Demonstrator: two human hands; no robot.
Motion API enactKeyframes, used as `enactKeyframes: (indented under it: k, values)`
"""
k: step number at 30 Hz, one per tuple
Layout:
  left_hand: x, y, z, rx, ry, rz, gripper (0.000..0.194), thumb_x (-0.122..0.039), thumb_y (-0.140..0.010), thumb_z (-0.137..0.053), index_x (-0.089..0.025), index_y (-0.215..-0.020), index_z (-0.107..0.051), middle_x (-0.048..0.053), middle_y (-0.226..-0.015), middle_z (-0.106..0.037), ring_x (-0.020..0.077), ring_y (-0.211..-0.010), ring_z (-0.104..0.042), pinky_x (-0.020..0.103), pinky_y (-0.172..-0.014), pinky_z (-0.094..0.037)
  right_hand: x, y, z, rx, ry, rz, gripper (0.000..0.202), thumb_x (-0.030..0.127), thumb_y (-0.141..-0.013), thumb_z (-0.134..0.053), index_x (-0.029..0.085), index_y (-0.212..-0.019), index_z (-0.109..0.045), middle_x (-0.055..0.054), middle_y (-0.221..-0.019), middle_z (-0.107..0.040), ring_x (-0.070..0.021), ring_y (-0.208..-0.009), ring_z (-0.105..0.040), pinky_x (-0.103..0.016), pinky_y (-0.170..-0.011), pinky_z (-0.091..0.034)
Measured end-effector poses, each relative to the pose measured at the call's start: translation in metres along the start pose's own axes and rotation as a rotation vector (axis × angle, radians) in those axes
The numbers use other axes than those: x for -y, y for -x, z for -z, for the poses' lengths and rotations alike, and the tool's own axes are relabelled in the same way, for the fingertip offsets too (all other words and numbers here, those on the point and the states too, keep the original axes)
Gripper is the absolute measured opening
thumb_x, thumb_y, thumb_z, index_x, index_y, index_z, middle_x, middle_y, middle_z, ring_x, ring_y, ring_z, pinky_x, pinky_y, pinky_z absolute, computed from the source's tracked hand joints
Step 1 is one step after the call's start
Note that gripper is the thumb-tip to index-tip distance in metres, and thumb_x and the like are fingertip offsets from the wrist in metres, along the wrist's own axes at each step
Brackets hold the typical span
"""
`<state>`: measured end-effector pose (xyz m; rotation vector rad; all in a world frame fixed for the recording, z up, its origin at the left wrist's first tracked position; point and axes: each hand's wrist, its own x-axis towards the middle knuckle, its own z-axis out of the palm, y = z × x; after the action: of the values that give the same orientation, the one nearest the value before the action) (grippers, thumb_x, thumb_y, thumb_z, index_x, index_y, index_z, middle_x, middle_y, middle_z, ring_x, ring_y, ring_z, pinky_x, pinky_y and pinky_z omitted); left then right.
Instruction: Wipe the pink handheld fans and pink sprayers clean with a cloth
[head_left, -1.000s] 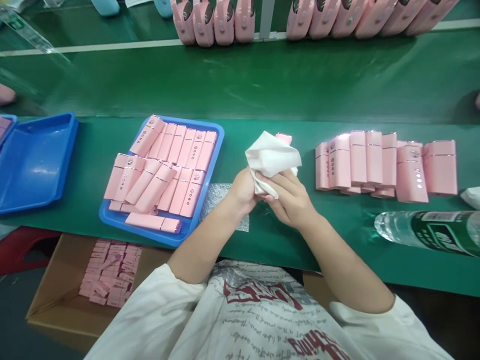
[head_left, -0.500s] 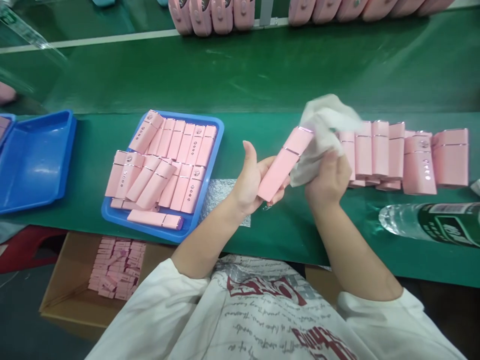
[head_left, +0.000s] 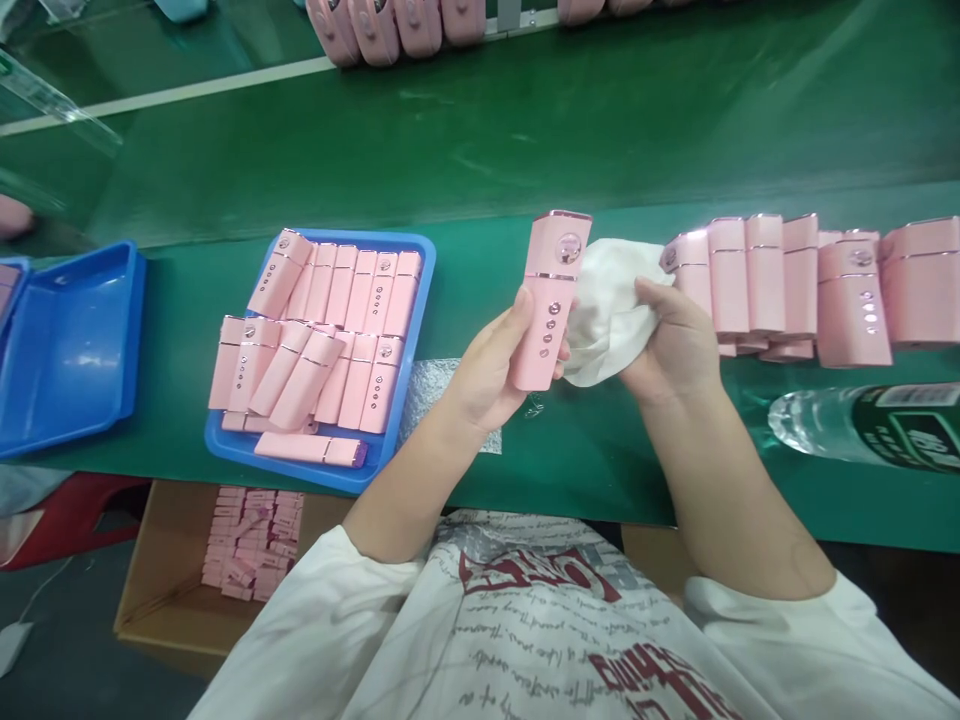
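Note:
My left hand grips a pink slim box-shaped device with a silver band, a round emblem near its top and a column of small shiny icons. The device stands nearly upright, its icon side facing me. Close on its right, my right hand is closed on a white cloth, which hangs bunched beside the device. Left of my hands a blue tray holds many similar pink devices. More pink devices stand in a row to the right.
A clear bottle with a green label lies at the right. Another blue tray is at the far left. Below the green bench, a cardboard box contains pink pieces. Rounded pink items line the shelf above. A silvery sheet lies beside the tray.
The device in my left hand has turned from its plain side to its icon side and become more upright. The cloth has come down from its top to its right side.

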<state>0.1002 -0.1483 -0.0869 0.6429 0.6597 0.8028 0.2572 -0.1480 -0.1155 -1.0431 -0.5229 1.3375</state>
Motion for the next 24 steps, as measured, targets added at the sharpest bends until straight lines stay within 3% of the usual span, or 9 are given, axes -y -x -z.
enactKeyframes:
  k: [5, 13, 19, 24]
  values:
    - [0.002, -0.002, 0.002, 0.052, -0.009, 0.021, 0.051, -0.06, -0.085, -0.054, -0.015, -0.105, -0.067, 0.002, -0.075, -0.062, 0.0078, -0.058, -0.058, 0.02, -0.055, -0.047, 0.0, 0.008, -0.007, -0.089, -0.172, 0.188, 0.012, 0.025, -0.08, -0.056, 0.021, -0.088, -0.065, -0.004, -0.099, -0.07, -0.0246, -0.115, -0.06, -0.044, -0.099, -0.05]
    - [0.006, -0.006, 0.002, 0.078, -0.07, 0.07, 0.044, -0.054, -0.088, -0.053, -0.012, -0.093, -0.067, 0.003, -0.072, -0.066, 0.0088, -0.052, -0.06, 0.02, -0.048, -0.047, -0.001, 0.018, -0.008, 0.006, -0.108, 0.362, 0.018, 0.042, -0.082, -0.062, 0.026, -0.091, -0.066, -0.003, -0.1, -0.068, -0.0267, -0.121, -0.056, -0.047, -0.096, -0.052]
    - [0.007, -0.006, 0.001, 0.135, -0.15, 0.153, 0.055, -0.057, -0.092, -0.042, -0.01, -0.074, -0.064, 0.006, -0.061, -0.067, 0.0115, -0.041, -0.059, 0.021, -0.041, -0.046, 0.003, 0.017, -0.006, 0.11, -0.095, 0.295, 0.035, 0.055, -0.082, -0.056, 0.024, -0.093, -0.066, -0.006, -0.091, -0.07, -0.0288, -0.114, -0.06, -0.049, -0.096, -0.051]
    - [0.007, -0.005, -0.002, 0.141, -0.151, 0.253, 0.06, -0.057, -0.094, -0.035, -0.009, -0.074, -0.064, 0.007, -0.059, -0.067, 0.0128, -0.04, -0.06, 0.022, -0.041, -0.048, 0.007, 0.015, -0.008, 0.252, 0.096, 0.239, 0.054, 0.065, -0.088, -0.035, 0.02, -0.087, -0.065, -0.01, -0.093, -0.07, -0.0286, -0.119, -0.056, -0.047, -0.097, -0.05]
